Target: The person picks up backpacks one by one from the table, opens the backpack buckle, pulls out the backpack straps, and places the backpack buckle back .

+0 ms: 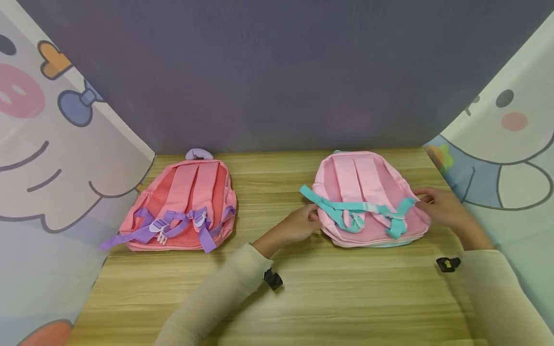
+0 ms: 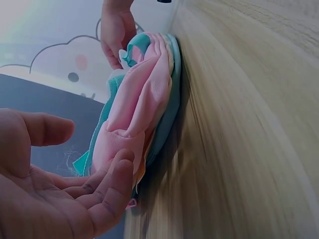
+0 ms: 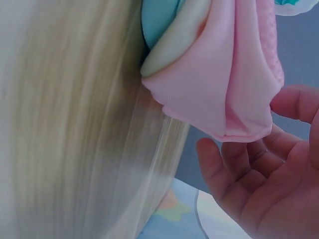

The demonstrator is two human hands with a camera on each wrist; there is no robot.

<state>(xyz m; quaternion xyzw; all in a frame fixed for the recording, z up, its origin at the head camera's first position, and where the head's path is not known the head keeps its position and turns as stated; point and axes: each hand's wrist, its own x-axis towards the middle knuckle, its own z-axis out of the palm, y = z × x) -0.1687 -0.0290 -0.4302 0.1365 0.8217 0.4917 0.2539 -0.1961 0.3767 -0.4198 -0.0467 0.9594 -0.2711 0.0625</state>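
Note:
A light pink backpack (image 1: 365,192) lies on the table with its shoulder straps up and turquoise webbing straps (image 1: 359,207) across its lower part. At its left side is my left hand (image 1: 298,225), thumb apart from the loosely bent fingers, which come up to the bag's side in the left wrist view. My right hand (image 1: 443,207) is at the opposite side. In the right wrist view its thumb (image 3: 294,102) touches the pink side pocket (image 3: 239,109), while the other fingers bend loosely by the pocket's edge without closing on it.
A coral backpack (image 1: 182,202) with purple straps lies straps-up on the left of the wood-grain table (image 1: 277,298). Behind stands a dark grey panel (image 1: 277,77). Cartoon-printed cloths (image 1: 52,158) hang along both sides.

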